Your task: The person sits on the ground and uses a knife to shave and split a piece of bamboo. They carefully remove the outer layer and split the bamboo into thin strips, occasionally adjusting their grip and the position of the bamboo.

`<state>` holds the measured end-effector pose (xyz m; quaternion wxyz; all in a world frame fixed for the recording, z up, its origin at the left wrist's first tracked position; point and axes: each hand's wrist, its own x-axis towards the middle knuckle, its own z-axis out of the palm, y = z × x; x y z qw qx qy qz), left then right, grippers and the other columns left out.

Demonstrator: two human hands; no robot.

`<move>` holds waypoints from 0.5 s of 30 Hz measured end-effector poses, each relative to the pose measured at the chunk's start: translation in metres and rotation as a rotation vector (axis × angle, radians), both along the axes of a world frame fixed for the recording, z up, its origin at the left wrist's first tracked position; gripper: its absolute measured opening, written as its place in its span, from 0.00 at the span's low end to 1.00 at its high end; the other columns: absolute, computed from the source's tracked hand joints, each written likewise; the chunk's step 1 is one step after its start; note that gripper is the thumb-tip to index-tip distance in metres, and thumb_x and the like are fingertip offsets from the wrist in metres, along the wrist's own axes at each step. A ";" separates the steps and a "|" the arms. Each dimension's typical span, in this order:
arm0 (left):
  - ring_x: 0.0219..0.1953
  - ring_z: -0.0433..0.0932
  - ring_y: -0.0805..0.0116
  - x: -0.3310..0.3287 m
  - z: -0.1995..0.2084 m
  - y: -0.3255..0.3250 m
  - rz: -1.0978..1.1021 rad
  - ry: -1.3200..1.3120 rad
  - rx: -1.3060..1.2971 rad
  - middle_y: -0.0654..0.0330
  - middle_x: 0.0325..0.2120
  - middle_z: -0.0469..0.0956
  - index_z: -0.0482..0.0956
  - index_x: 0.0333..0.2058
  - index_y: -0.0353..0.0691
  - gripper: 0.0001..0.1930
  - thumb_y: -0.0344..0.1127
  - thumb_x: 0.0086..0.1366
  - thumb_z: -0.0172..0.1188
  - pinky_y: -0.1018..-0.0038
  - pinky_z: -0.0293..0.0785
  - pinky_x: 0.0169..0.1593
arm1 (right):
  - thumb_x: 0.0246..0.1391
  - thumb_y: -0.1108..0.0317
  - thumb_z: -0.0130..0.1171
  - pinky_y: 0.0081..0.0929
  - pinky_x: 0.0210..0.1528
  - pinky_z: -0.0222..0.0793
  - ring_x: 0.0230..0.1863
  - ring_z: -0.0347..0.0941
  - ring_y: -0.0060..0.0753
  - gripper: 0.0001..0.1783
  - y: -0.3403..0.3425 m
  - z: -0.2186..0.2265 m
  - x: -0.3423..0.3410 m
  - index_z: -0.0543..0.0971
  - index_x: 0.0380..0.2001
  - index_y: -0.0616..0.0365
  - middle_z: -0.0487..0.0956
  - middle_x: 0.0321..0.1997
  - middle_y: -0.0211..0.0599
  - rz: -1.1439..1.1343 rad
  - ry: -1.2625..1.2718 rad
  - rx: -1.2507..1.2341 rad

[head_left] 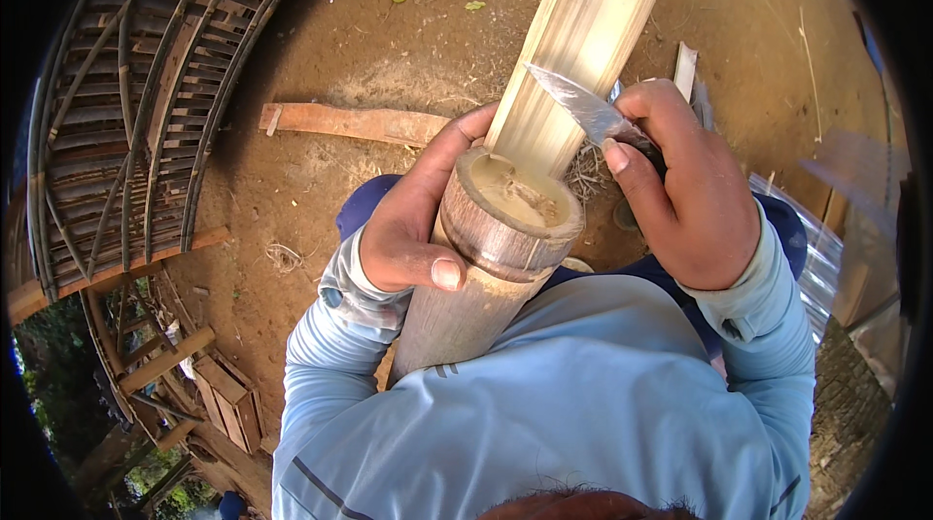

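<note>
A thick bamboo section (476, 311) leans up from against my body, its node and cut rim facing upward. Beyond the rim, a long half-round bamboo wall (603, 5) stretches away from me, its pale inner face showing. My left hand (413, 209) is wrapped around the bamboo near the node, the thumb on the near side and the fingers mostly hidden behind. In my right hand (695, 194) is a knife (573, 100), its handle largely covered by my fingers. The blade points left and lies over the pale inner face; whether it touches I cannot tell.
On the dirt ground ahead lies a flat brown wooden strip (355, 123). A slatted bamboo structure (146, 102) stands at the left, with a wooden box (228, 398) below it. A pale offcut (685, 71) lies beyond my right hand, and clear plastic sheeting (855, 175) is at the right.
</note>
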<state>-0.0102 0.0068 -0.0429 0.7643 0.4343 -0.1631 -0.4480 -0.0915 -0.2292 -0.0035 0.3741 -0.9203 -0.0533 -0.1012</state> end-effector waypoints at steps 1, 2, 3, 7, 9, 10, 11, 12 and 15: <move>0.67 0.64 0.55 0.000 0.001 0.001 0.001 0.006 0.001 0.45 0.65 0.63 0.45 0.71 0.27 0.69 0.52 0.40 0.82 0.63 0.55 0.71 | 0.63 0.69 0.56 0.44 0.32 0.71 0.30 0.77 0.57 0.13 0.000 0.000 -0.001 0.69 0.48 0.60 0.80 0.30 0.50 -0.016 0.002 0.005; 0.67 0.64 0.55 0.000 0.002 0.001 0.001 0.011 0.002 0.45 0.65 0.63 0.45 0.71 0.27 0.68 0.51 0.40 0.81 0.63 0.55 0.71 | 0.63 0.69 0.57 0.44 0.32 0.71 0.30 0.78 0.56 0.13 0.000 0.000 -0.002 0.70 0.48 0.60 0.80 0.30 0.50 -0.031 0.003 0.011; 0.67 0.64 0.55 0.000 0.003 0.002 0.001 0.017 0.004 0.45 0.65 0.63 0.45 0.71 0.27 0.68 0.51 0.40 0.81 0.63 0.54 0.71 | 0.63 0.69 0.57 0.44 0.32 0.71 0.30 0.78 0.56 0.13 0.000 0.000 -0.003 0.70 0.48 0.60 0.80 0.30 0.49 -0.039 0.026 0.025; 0.67 0.64 0.55 -0.001 -0.001 0.006 0.008 0.025 -0.008 0.45 0.65 0.63 0.45 0.71 0.27 0.67 0.50 0.42 0.80 0.63 0.54 0.71 | 0.63 0.69 0.57 0.42 0.32 0.71 0.30 0.77 0.56 0.12 -0.002 -0.004 -0.004 0.70 0.47 0.59 0.78 0.30 0.49 -0.051 0.033 0.093; 0.67 0.64 0.54 -0.001 -0.002 0.008 0.005 0.023 -0.015 0.45 0.65 0.63 0.45 0.71 0.27 0.66 0.49 0.42 0.80 0.62 0.54 0.71 | 0.63 0.69 0.57 0.41 0.33 0.71 0.31 0.78 0.56 0.12 -0.003 -0.006 -0.004 0.70 0.46 0.59 0.78 0.30 0.49 -0.050 0.026 0.130; 0.68 0.64 0.54 -0.001 -0.002 0.008 0.007 0.018 -0.016 0.44 0.65 0.63 0.45 0.71 0.27 0.66 0.50 0.43 0.80 0.62 0.54 0.71 | 0.64 0.69 0.57 0.40 0.33 0.71 0.31 0.78 0.56 0.11 -0.003 -0.006 -0.004 0.70 0.46 0.59 0.78 0.30 0.49 -0.054 0.039 0.145; 0.68 0.64 0.54 -0.002 -0.002 0.008 0.006 0.012 -0.016 0.44 0.65 0.63 0.45 0.71 0.27 0.66 0.50 0.43 0.79 0.62 0.54 0.71 | 0.64 0.69 0.56 0.40 0.33 0.71 0.31 0.78 0.56 0.11 -0.003 -0.005 -0.005 0.70 0.46 0.60 0.78 0.30 0.49 -0.061 0.052 0.160; 0.68 0.64 0.54 -0.002 -0.002 0.008 0.006 0.006 -0.016 0.44 0.65 0.63 0.45 0.71 0.27 0.66 0.51 0.43 0.79 0.62 0.54 0.71 | 0.64 0.69 0.57 0.40 0.33 0.71 0.31 0.78 0.56 0.11 -0.003 -0.005 -0.006 0.70 0.46 0.59 0.78 0.30 0.49 -0.057 0.045 0.146; 0.68 0.63 0.54 -0.004 -0.001 0.006 0.029 -0.032 -0.003 0.44 0.66 0.62 0.44 0.71 0.27 0.66 0.53 0.44 0.78 0.62 0.53 0.71 | 0.63 0.69 0.57 0.39 0.33 0.71 0.31 0.77 0.56 0.11 -0.003 -0.003 -0.007 0.70 0.46 0.60 0.77 0.30 0.49 -0.047 0.026 0.122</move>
